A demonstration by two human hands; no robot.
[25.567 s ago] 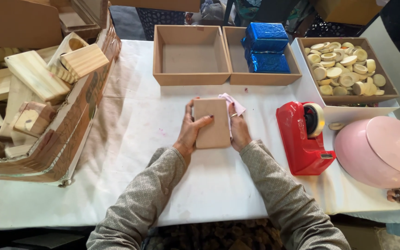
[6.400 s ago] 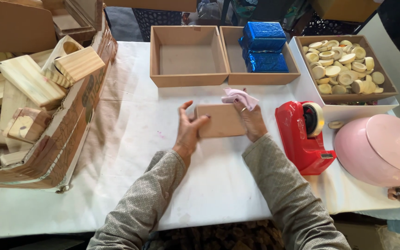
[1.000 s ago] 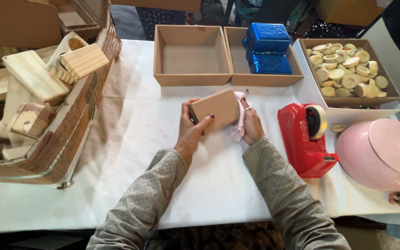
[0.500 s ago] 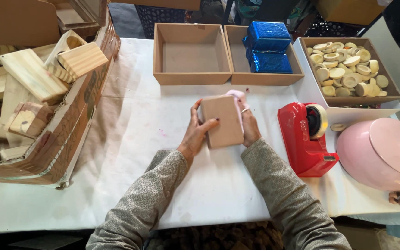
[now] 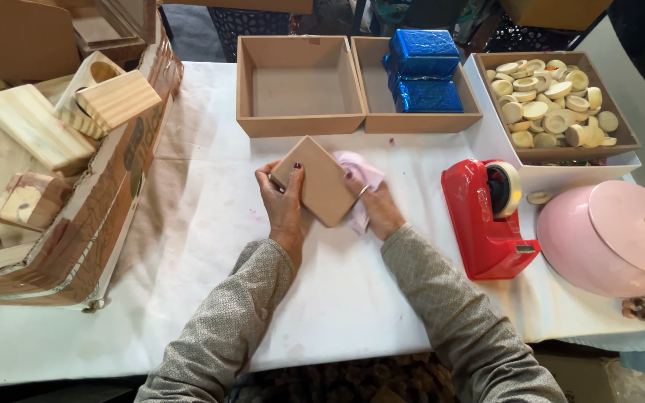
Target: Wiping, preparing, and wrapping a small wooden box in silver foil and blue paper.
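The brown board (image 5: 321,181) hides part of the pink cloth (image 5: 357,179) and the right hand (image 5: 377,207).

Single head-worn view: looks steeply down from above, facing forward across the white cloth-covered table (image 5: 188,224), near, at arm's reach.

A flat, square board (image 5: 319,180) of plain light-brown wood is held just above the white table, turned so its corners point up and down like a diamond, its smooth face toward the camera. A crumpled pale-pink cloth (image 5: 357,179) lies bunched against the board's right edge, partly hidden behind it
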